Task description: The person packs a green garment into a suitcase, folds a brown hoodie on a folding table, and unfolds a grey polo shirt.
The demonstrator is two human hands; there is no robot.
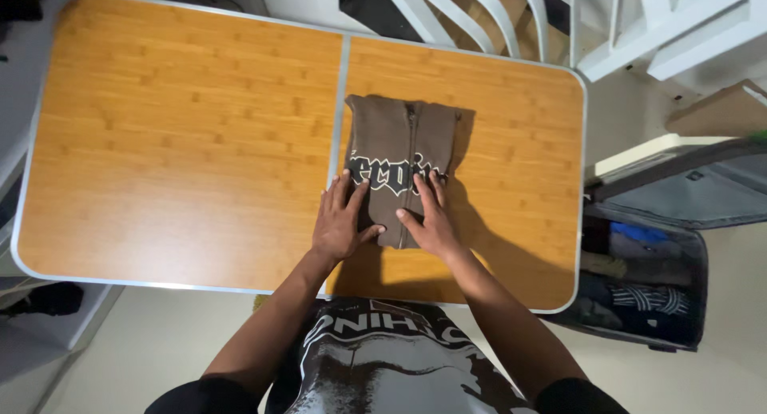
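Both hands were pressed flat on the hoodie's (403,154) near end: left hand (342,222) at 7 o'clock of it, right hand (431,220) at 5. Fingers were spread, nothing gripped. Hoodie lay folded mid-table (160,142), long axis 12–6, both hands equally near.
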